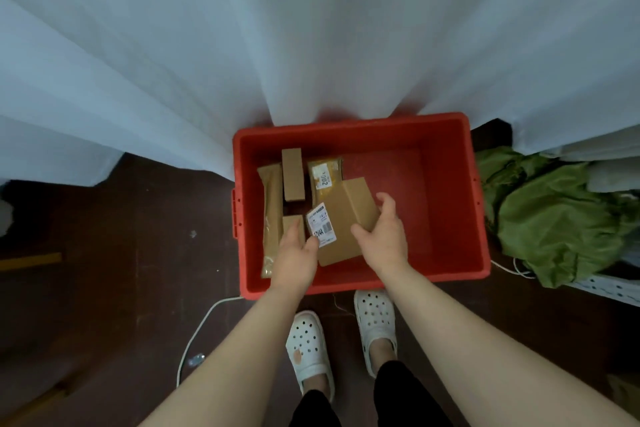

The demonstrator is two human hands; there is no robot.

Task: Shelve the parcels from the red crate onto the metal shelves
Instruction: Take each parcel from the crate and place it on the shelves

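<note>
A red crate stands on the dark floor in front of my feet, with several brown parcels in its left half. Both my hands are inside it on a flat cardboard box with a white label. My right hand grips the box's right edge, thumb on top. My left hand holds its left edge by the label. Further in the crate lie a small upright cardboard box, a long brown padded envelope, a taped parcel with a label, and a small box partly under my left hand.
White curtain fabric hangs behind the crate and covers most of the view. A green cloth heap lies to the right on a perforated metal shelf edge. A white cable runs on the floor at left.
</note>
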